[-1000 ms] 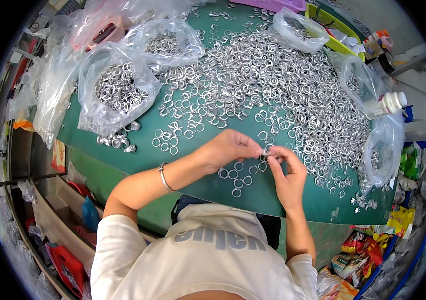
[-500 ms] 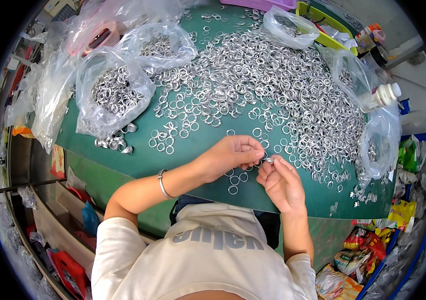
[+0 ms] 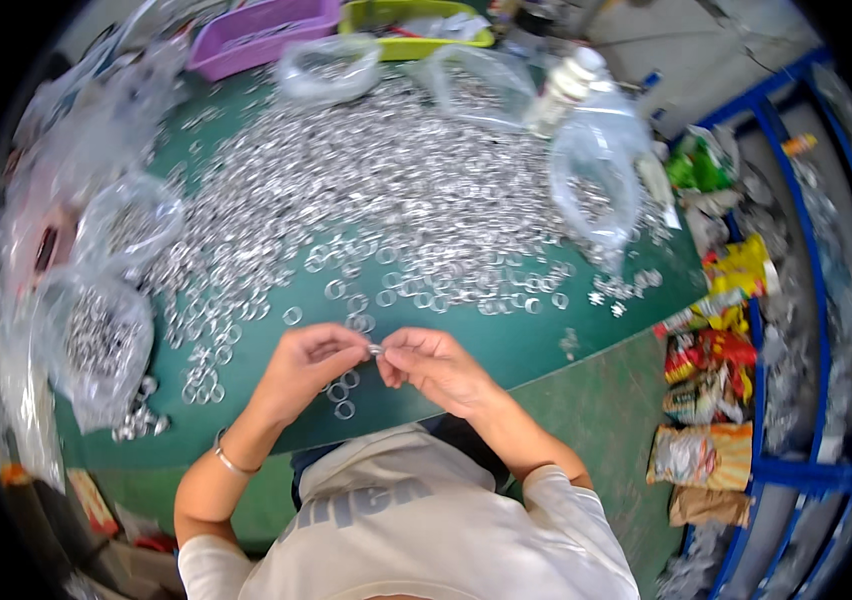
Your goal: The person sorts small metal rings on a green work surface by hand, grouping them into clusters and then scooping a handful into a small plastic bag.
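Just above the near part of the green table, my left hand [image 3: 308, 366] and my right hand [image 3: 438, 371] meet fingertip to fingertip. Between them a small silver ring [image 3: 376, 350] is pinched from both sides; whether it is one ring or more, I cannot tell. Several loose rings [image 3: 344, 409] lie on the tabletop below my fingers. Beyond my hands spreads a wide heap of silver rings [image 3: 376, 170], with scattered ones along its near edge. A bracelet [image 3: 231, 458] circles my left wrist.
Clear plastic bags of rings [image 3: 101, 340] line the left side, and another bag [image 3: 596, 190] sits at the right beside a white bottle [image 3: 566, 90]. A purple basket [image 3: 261, 35] and a yellow-green basket [image 3: 416, 45] stand at the back. Right of the table is a blue shelf rack [image 3: 816, 475].
The whole view has swung to the right, so the table appears shifted left and more of the rack shows. My hands still pinch the ring together.
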{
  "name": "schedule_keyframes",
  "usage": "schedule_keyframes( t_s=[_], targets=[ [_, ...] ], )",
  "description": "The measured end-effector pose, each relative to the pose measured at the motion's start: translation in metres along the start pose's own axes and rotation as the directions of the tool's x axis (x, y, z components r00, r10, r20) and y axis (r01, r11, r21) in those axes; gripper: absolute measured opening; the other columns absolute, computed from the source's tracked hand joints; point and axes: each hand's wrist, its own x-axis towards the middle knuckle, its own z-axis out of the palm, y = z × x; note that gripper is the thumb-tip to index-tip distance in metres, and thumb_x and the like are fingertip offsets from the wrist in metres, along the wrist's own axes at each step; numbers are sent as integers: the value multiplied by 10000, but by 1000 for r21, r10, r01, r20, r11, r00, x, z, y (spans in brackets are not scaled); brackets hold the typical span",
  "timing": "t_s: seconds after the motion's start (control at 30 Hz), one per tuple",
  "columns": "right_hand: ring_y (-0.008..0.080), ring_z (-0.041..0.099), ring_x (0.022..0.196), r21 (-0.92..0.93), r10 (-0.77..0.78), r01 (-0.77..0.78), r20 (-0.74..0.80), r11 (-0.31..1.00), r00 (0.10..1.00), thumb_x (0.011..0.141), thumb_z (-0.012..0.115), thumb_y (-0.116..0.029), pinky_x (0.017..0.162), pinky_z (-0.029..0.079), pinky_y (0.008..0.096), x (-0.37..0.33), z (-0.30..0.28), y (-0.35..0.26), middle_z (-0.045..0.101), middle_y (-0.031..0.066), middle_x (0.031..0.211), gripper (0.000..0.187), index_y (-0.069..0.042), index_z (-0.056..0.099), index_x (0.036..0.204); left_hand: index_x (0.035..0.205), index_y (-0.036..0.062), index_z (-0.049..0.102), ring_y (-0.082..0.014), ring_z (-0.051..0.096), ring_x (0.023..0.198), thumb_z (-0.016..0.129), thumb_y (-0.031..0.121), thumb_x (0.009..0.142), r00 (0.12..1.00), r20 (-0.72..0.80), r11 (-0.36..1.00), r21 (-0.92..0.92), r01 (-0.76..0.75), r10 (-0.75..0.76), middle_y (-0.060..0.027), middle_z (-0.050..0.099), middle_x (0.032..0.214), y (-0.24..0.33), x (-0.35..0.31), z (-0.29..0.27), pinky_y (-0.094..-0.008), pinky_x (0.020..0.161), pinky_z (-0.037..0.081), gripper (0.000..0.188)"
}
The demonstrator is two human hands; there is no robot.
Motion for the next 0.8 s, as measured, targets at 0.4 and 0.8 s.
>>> schedule_keyframes(
  t_s=[0.4,0.8],
  targets=[
    [169,604,742,-909,-978,-371,-147,192,-147,860,669,-54,708,478,304,-160,-206,-137,679,83,841,95,32,685,898,1172,-33,610,-62,567,864,615,-40,890,993,-97,979,198,-48,68,-34,636,991,-18,-5,-13,-178,719,459,282],
    [179,557,813,-401,-549,463,-131,791,825,909,616,-49,752,437,311,-67,-17,-76,610,105,871,75,24,629,917,1247,-26,564,-116,575,938,599,-64,890,967,124,962,133,-237,222,-69,621,1024,35,10,74,-269,843,475,360]
  ],
)
